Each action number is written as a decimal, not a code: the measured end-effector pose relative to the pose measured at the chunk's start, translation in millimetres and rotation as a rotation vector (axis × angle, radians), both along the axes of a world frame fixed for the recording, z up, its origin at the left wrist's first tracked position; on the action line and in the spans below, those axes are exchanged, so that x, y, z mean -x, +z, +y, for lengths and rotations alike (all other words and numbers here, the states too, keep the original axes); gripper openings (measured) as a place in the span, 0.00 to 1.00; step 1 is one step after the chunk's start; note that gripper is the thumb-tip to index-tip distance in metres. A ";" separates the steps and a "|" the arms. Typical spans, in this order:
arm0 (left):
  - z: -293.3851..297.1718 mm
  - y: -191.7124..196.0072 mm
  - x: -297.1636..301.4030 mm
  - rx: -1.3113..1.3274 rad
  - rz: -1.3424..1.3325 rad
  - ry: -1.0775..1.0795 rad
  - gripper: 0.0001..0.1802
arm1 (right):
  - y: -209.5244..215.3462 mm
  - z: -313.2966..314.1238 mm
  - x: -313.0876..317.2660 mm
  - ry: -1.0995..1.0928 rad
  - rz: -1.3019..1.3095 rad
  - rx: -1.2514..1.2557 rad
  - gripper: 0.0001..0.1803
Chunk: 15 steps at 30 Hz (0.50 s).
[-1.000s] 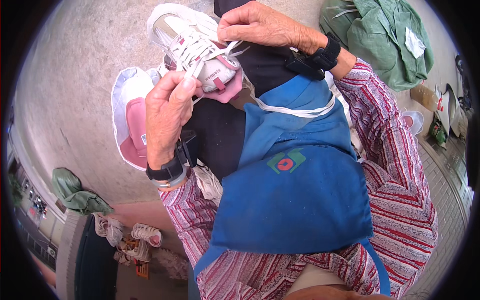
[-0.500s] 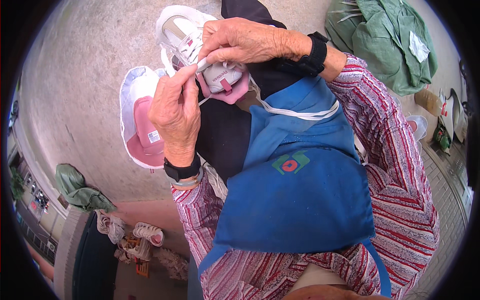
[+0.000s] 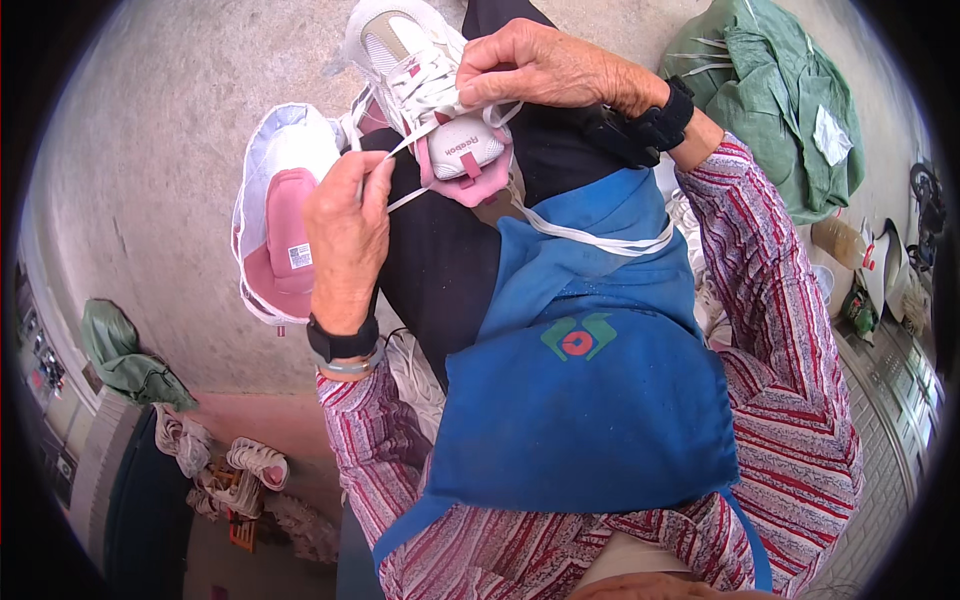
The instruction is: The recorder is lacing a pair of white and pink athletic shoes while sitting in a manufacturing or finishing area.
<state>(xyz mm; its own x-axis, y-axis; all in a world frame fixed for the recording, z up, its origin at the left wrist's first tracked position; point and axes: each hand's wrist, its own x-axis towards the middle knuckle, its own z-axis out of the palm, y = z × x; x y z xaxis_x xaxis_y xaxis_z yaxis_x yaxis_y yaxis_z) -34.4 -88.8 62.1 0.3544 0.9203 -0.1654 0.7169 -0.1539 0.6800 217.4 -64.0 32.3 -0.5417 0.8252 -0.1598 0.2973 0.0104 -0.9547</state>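
Note:
A white lace-up shoe (image 3: 382, 48) with a pink lining and padded tongue lies between my dark-trousered knees, its toe pointing away. My left hand (image 3: 345, 235) pinches a white shoelace (image 3: 412, 139), stretched in a straight line from those fingers toward the shoe's eyelets. Over the lacing, my right hand (image 3: 545, 68) has thumb and forefinger closed on the lace by the eyelets; the fingers partly hide the exact grip. Left of the shoe, beside my left hand, rests a second white shoe (image 3: 250, 200) with a pink inside and a small white label.
A bundle of white laces (image 3: 600, 240) lies across my blue apron (image 3: 590, 420). At the far right sits a green sack (image 3: 770, 110), with a bottle (image 3: 842, 243) near it. More shoes (image 3: 258, 462) lie at the lower left, below a green cloth (image 3: 130, 350).
My hands have moved apart, the right one away to the right and the left one slightly down. The lace now runs taut where the fingertips were close together before.

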 end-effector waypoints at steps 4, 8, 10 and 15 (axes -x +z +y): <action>-0.4 21.5 53.6 -0.513 0.117 0.035 0.06 | 0.7 -2.9 7.0 -0.034 -0.226 -0.171 0.11; -19.4 41.8 88.4 -0.623 0.264 0.115 0.08 | -4.4 -30.2 33.7 -0.127 -0.510 -0.607 0.07; -23.0 30.6 111.1 -0.587 0.284 0.147 0.10 | -9.1 -32.3 34.6 -0.270 -0.430 -0.604 0.08; -44.4 44.9 88.9 -0.389 0.245 0.337 0.13 | -11.5 -42.2 6.8 -0.290 -0.389 -0.461 0.13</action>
